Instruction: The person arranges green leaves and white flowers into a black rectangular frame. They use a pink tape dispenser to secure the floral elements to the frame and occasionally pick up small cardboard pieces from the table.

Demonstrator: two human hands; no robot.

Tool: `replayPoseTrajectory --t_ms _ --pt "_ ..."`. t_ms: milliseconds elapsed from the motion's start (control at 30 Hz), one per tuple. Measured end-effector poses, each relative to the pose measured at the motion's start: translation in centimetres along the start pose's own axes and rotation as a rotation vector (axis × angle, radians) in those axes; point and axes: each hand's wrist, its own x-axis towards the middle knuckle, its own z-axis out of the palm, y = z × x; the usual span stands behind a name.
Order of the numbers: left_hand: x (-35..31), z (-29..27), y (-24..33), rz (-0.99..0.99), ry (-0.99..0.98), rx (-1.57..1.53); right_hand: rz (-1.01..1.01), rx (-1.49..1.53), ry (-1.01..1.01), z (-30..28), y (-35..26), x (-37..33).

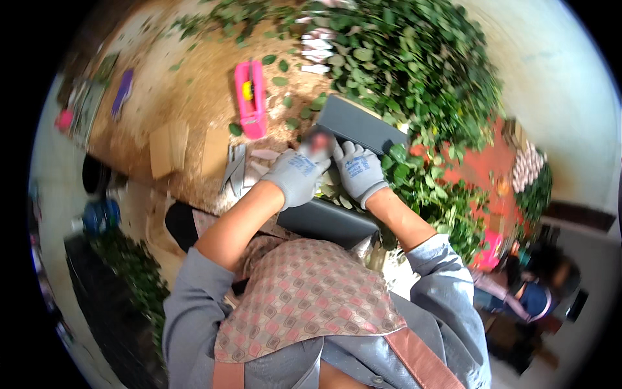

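My two hands, in grey work gloves, are close together over a dark grey trough-like holder (363, 123) with a padded black near edge (329, 220). Green leaves (332, 185) show between my hands inside it. My left hand (299, 176) has its fingers drawn together; a blurred reddish patch (319, 141) covers its fingertips, so what they grip cannot be made out. The fingers of my right hand (359, 170) bend down beside it, near the holder's far wall, and their tips are hidden.
A pink tape dispenser (254, 117) stands on the wooden table (201, 71), with cardboard pieces (170, 150) and grey strips (234, 170) left of my hands. A large heap of leafy stems (408, 58) lies beyond the holder. Another person (531, 301) is at the right.
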Motion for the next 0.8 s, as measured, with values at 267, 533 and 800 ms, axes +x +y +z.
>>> replayPoseTrajectory --t_ms 267,533,800 --pt "2.1 -0.1 -0.7 -0.010 0.071 0.000 0.355 0.373 0.249 -4.1 3.9 -7.3" --pt "2.3 -0.2 -0.2 -0.042 0.001 0.004 0.524 0.118 0.018 1.3 6.4 -12.6" --pt "2.5 -0.6 0.0 -0.026 -0.016 0.013 0.500 0.046 -0.179 3.9 8.1 -10.5"
